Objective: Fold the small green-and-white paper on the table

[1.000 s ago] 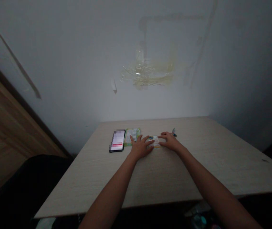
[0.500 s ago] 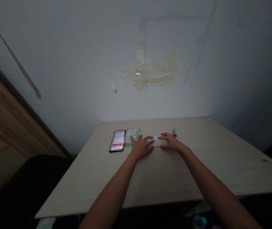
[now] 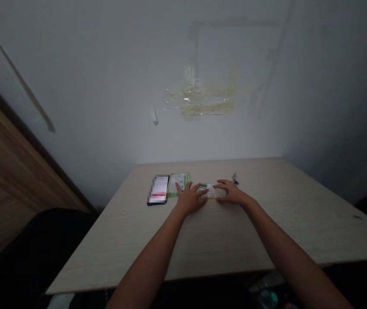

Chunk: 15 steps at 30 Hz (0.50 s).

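My left hand (image 3: 190, 200) lies over the table with its fingers spread. Its thumb side reaches the near right part of a green-edged printed packet (image 3: 177, 183), and its other fingers reach a smaller printed packet (image 3: 209, 192) with a yellowish lower edge. My right hand (image 3: 231, 192) is on the other side of that small packet, fingers apart, the tips at its right edge. Both hands seem to rest flat, gripping nothing. A phone (image 3: 158, 190) with a blurred-out screen lies left of the green-edged packet.
A small crumpled wrapper piece (image 3: 235, 178) lies just beyond my right hand. The pale wooden table (image 3: 222, 240) meets a grey wall (image 3: 106, 107) bearing old clear tape (image 3: 199, 101). A wooden panel (image 3: 6, 189) and a dark shape (image 3: 41, 240) stand at the left.
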### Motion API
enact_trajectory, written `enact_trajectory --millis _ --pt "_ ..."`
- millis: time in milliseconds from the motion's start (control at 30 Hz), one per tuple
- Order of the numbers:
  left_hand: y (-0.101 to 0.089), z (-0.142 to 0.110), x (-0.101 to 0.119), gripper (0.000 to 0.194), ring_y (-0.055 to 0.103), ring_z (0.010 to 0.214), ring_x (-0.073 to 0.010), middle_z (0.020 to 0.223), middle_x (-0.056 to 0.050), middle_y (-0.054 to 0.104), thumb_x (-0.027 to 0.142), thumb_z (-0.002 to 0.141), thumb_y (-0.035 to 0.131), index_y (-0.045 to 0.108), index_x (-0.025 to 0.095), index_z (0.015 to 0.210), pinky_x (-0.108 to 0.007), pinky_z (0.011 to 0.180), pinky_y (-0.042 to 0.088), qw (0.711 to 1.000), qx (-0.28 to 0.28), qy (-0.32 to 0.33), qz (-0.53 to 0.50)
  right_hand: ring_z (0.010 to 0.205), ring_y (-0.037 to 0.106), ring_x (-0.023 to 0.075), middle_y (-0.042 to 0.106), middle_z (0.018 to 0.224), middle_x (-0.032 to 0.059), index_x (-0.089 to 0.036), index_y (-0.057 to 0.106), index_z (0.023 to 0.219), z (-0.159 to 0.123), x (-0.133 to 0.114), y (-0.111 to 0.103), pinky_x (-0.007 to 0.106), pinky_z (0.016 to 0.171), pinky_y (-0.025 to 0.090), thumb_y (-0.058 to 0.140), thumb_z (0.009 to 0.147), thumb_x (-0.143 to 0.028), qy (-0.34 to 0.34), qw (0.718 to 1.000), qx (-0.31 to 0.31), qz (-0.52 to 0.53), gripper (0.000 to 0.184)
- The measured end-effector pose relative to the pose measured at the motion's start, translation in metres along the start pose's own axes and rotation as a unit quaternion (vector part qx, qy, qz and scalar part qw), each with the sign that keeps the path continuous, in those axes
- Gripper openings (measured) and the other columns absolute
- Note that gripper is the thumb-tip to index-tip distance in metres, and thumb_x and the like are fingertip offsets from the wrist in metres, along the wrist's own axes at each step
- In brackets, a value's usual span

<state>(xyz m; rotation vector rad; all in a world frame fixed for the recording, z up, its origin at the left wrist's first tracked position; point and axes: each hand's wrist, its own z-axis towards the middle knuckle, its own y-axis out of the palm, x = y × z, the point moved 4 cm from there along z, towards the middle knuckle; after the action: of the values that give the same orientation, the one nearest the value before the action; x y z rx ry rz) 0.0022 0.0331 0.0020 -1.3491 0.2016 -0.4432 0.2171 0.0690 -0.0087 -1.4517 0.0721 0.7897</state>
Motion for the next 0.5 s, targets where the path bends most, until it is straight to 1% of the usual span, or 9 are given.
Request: enact_trajectory --millis 133,200,267,367,433,500 --pt "-0.0008 -0.0002 0.0005 0.042 0.028 0.142 -0.0369 0.152 0.009 0.043 0.063 0.093 0.037 0.047 0.058 0.133 -0.083 0.101 -0.008 1.000 0.000 0.000 0.000 0.137 0.038 0.0307 0.045 0.146 0.0142 -0.025 0.064 0.127 -0.0014 -0.0013 -0.0008 0.048 0.114 0.029 0.081 0.067 -0.034 0.007 1.000 0.001 0.004 0.064" --pt "-0.0009 -0.0003 0.0003 0.042 0.028 0.142 -0.0370 0.151 0.009 0.044 0.063 0.093 0.037 0.047 0.058 0.133 -0.083 0.101 -0.008 1.000 -0.002 0.000 -0.006 0.135 0.041 0.0299 0.047 0.144 0.0135 -0.026 0.066 0.124 -0.0020 -0.0012 -0.0014 0.047 0.114 0.030 0.081 0.067 -0.032 0.001 1.000 0.014 0.019 0.059" --pt "-0.0006 -0.0004 0.0000 0.042 0.029 0.142 -0.0371 0.151 0.008 0.044 0.063 0.092 0.038 0.047 0.058 0.133 -0.083 0.101 -0.009 1.000 -0.002 0.000 -0.010 0.131 0.046 0.0279 0.053 0.139 0.0113 -0.027 0.071 0.116 -0.0021 -0.0007 -0.0020 0.046 0.113 0.032 0.078 0.071 -0.030 -0.017 0.998 0.030 0.045 0.046" --pt "-0.0004 -0.0003 -0.0005 0.042 0.029 0.142 -0.0374 0.151 0.009 0.044 0.063 0.092 0.038 0.047 0.058 0.132 -0.083 0.100 -0.009 1.000 -0.004 -0.002 -0.006 0.123 0.054 0.0247 0.059 0.131 0.0099 -0.026 0.077 0.099 -0.0014 0.0009 -0.0018 0.043 0.110 0.036 0.070 0.080 -0.028 -0.041 0.995 0.046 0.078 0.020" --pt "-0.0007 -0.0002 -0.0004 0.042 0.028 0.142 -0.0375 0.152 0.009 0.043 0.064 0.092 0.037 0.046 0.058 0.133 -0.083 0.101 -0.008 1.000 -0.010 -0.001 -0.005 0.120 0.056 0.0244 0.060 0.130 0.0100 -0.025 0.079 0.090 -0.0008 0.0023 -0.0013 0.043 0.108 0.038 0.067 0.082 -0.029 -0.043 0.994 0.055 0.082 0.015" --pt "-0.0012 -0.0001 -0.0001 0.042 0.028 0.142 -0.0373 0.152 0.009 0.043 0.064 0.092 0.037 0.046 0.058 0.133 -0.083 0.101 -0.008 1.000 -0.014 0.000 -0.009 0.120 0.056 0.0251 0.061 0.129 0.0099 -0.025 0.079 0.087 -0.0007 0.0032 -0.0006 0.043 0.108 0.039 0.067 0.083 -0.030 -0.038 0.994 0.067 0.075 0.014"
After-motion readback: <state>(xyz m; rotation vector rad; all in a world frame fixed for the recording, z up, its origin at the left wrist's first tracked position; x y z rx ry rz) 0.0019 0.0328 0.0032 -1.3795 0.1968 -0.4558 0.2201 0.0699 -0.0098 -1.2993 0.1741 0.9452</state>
